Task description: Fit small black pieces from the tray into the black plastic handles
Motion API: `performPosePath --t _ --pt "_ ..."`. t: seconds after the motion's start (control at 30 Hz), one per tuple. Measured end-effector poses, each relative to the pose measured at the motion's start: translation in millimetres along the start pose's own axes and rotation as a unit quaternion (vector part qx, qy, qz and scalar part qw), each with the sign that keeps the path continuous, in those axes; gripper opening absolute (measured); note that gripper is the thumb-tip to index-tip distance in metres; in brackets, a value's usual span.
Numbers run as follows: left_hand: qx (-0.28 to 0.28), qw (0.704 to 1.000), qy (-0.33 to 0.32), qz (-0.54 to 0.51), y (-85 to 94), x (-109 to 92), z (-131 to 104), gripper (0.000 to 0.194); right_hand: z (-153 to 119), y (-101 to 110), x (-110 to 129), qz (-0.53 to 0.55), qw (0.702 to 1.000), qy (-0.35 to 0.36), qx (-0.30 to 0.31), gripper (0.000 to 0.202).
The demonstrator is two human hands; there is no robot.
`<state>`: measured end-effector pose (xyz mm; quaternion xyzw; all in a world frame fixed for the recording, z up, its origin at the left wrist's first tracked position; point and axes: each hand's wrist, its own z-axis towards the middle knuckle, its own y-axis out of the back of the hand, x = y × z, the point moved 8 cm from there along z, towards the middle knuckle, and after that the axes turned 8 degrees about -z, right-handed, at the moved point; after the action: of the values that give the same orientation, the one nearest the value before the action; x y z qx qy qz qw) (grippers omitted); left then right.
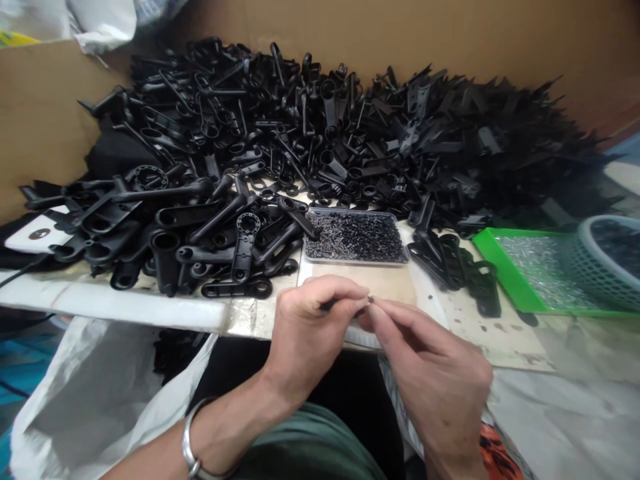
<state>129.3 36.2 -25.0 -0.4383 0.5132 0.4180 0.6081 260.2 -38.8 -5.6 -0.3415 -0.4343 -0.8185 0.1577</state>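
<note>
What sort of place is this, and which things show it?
Probably a small workshop or factory: there is a large heap of black parts, a clear tray of tiny dark pieces, and a green tray of small shiny pieces.

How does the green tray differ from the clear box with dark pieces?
The green tray is bright green; the clear box is see-through. The green tray holds shiny, pale pieces, while the clear box holds mostly dark ones. A basket hides part of the green tray; a black part overlaps the clear box's left edge. Both hold many small pieces.
</note>
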Motion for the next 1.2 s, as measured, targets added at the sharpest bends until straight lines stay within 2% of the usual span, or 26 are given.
performPosePath --t 0.3,0.53,0.73,0.87,0.97,1.03,1.07,1.13,1.2 --pt "0.027 0.999 -0.023 -0.006 -4.3 1 -2 0.008 1 -10 -19 0.063 0.991 -0.107 0.053 0.011" --pt "0.043 0.999 -0.029 -0.01 -7.5 2 -2 0.011 0 -9 -22 0.07 0.987 -0.135 0.055 0.011" --pt "0.049 0.997 -0.051 0.031 -8.8 -2 -3 0.016 2 -8 -22 0.051 0.991 -0.117 0.028 0.009" --pt "0.075 0.995 -0.048 0.039 -13.7 -2 0 0.016 2 -9 -25 0.021 0.994 -0.103 0.01 0.009" --pt "0.094 0.987 -0.081 0.1 -11.6 -8 1 0.015 3 -9 -30 0.008 0.995 -0.102 0.008 0.01" --pt "0.1 0.964 -0.158 0.192 -6.3 -20 -4 0.017 3 -6 -32 -0.009 0.995 -0.096 0.006 0.011" --pt "0.104 0.941 -0.205 0.25 -3.9 -26 -8 0.02 4 -4 -33 -0.022 0.996 -0.089 0.006 0.011" --pt "0.121 0.878 -0.277 0.372 -0.8 -30 -17 0.026 5 -1 -33 -0.046 0.997 -0.063 0.011 0.01" --pt "0.148 0.82 -0.285 0.474 2.1 -23 -21 0.028 5 -1 -30 -0.059 0.998 -0.022 0.026 0.008"
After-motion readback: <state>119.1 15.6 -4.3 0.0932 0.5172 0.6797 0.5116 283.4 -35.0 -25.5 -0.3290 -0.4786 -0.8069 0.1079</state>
